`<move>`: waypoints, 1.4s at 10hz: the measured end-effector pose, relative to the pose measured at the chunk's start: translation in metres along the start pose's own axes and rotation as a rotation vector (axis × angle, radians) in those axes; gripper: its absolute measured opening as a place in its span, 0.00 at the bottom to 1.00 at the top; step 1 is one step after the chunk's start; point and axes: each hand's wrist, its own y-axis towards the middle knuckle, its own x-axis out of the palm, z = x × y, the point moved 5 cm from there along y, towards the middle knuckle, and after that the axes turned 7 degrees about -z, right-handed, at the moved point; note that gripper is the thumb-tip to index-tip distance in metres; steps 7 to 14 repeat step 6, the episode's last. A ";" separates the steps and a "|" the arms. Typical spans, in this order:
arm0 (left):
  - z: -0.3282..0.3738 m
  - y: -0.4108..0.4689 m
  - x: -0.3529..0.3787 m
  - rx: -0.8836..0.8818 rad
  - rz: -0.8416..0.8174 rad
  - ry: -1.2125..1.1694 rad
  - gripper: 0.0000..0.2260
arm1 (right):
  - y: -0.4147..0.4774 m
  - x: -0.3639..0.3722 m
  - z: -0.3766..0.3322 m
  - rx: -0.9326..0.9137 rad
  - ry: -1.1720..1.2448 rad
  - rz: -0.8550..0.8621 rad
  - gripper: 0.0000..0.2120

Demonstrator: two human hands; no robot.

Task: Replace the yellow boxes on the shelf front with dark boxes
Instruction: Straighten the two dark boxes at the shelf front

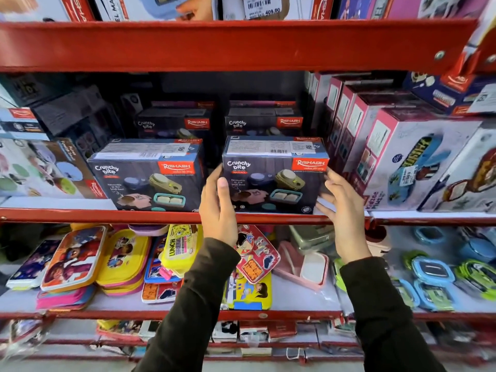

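At lower centre, the left hand [218,208] and right hand [345,214] flank a dark box [275,174] on the red shelf's [107,215] front edge; fingers spread, left thumb touching its face. A second dark box [147,174] sits left of it, two more behind.

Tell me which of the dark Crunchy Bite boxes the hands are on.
The front right box: left hand and right hand flank its sides. The front left box and the two behind stand untouched.

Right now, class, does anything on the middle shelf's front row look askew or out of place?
Slightly: the left dark box sits turned at an angle, while the right dark box between both hands faces squarely forward.
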 end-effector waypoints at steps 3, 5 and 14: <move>0.003 -0.009 -0.010 0.007 0.001 -0.015 0.18 | -0.012 -0.005 -0.007 0.002 0.016 0.020 0.18; 0.003 -0.013 -0.008 0.018 -0.049 0.002 0.24 | -0.013 -0.005 -0.006 -0.019 -0.052 -0.008 0.22; 0.007 -0.019 -0.007 0.014 -0.048 0.152 0.27 | -0.013 -0.008 -0.009 -0.073 -0.078 0.007 0.17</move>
